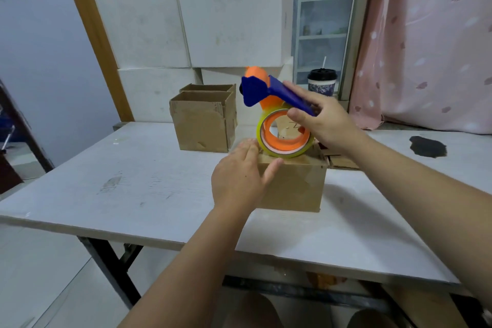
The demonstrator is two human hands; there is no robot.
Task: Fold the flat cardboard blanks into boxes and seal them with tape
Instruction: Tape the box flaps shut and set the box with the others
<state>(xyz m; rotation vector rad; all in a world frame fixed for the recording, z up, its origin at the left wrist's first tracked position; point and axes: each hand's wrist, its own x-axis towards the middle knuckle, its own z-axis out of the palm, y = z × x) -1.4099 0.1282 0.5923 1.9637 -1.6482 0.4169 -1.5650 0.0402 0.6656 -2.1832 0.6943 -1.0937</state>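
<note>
Forearms come in from the near edge, over the white tabletop (133,181). Left hand (239,176) lies flat on the near-left top corner of the cardboard box (292,184), fingers straight, thumb along the top edge. It is open and pressing, not gripping. Box sits mid-tabletop; the top looks closed, but the seam is hidden by the roll.

Right hand (322,120) curls fingers and thumb round the blue handle of the tape dispenser (269,104), a firm grip. Dispenser is tilted, blue head up and to the left. Its tape roll (283,136) is touching the box top or just above it, can't tell which.

Likely step: taping the top seam.
- Left hand should pin the flaps level and stay off the tape line.
- Head needs tipping down so the tape end sticks on first, ideally starting a little over a side wall.
- Then one straight pull along the seam with steady pressure, and a twist to cut.

A loose flap or a skewed pull would leave wrinkles.

Just right of and behind the box lie flat cardboard blanks (343,161). Farther left stand two open brown boxes (202,125), one behind the other. Dark patch (427,146) on the right tabletop. Far: lidded cup (322,82), then stacked white boxes (186,26).
</note>
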